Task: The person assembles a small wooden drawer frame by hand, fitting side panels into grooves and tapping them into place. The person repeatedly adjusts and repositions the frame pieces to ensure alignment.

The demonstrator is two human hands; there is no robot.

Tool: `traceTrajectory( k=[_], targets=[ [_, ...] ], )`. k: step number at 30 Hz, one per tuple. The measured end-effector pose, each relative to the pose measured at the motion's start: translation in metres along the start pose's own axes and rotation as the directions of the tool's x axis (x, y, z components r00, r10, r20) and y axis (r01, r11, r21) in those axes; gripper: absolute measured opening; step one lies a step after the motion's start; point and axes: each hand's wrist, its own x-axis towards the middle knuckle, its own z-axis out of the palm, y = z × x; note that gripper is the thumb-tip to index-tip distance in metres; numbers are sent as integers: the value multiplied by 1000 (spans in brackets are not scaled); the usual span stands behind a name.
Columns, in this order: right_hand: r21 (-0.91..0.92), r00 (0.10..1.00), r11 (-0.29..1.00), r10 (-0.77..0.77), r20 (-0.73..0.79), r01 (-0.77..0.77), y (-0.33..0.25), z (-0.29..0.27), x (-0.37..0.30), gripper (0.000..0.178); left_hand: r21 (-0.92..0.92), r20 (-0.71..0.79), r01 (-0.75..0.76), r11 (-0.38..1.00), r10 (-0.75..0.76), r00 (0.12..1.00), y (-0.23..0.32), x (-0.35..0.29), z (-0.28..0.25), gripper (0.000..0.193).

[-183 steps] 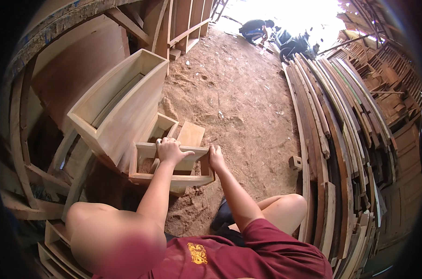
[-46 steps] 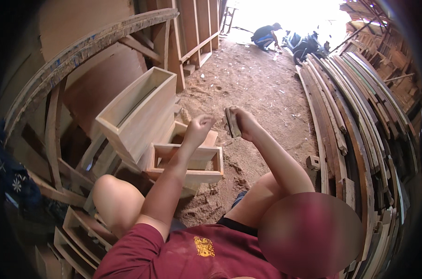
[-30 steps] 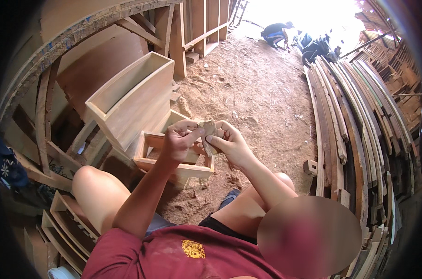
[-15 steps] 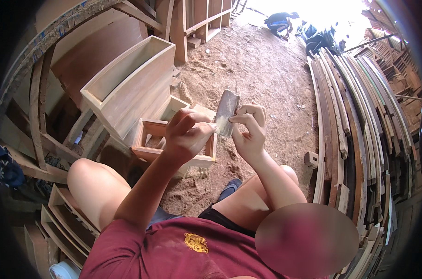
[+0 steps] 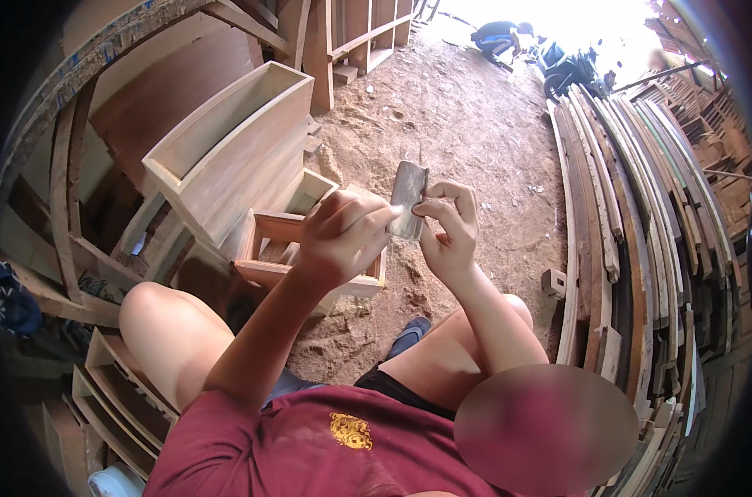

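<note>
Between my two hands, raised above the ground, is a flat grey rectangular piece (image 5: 408,184) with worn, pale-smeared faces; I cannot tell its exact kind. My right hand (image 5: 450,232) pinches its right edge between thumb and fingers. My left hand (image 5: 343,236) is closed, its fingers curled and slightly blurred. The fingertips of that hand meet the lower left face of the piece. Whatever those fingers may hold is hidden. Below and behind my left hand is a small open wooden drawer frame (image 5: 245,253).
A tall open wooden box (image 5: 248,137) stands at the left. Long stacked boards (image 5: 641,224) run along the right. A small wooden block (image 5: 554,283) lies on the dirt floor (image 5: 475,108). Another person (image 5: 496,41) crouches at the far end. Curved wooden pieces (image 5: 115,389) sit beside my left leg.
My left hand has shifted slightly up and to the right, its fingertips further over the piece's face. My right hand keeps its pinch, and the piece has hardly moved.
</note>
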Motion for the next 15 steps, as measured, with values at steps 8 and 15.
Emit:
traceTrajectory(
  k=[8,15],
  targets=[
    [-3,995,1000,-28,92,28,10,3,-4,21,-81,68,21,997,-15,998,-9,-17,5,28],
    [463,632,434,586,507,-773,22,13,-16,20,-356,171,608,710,-590,789,-26,-39,24,25]
  ],
)
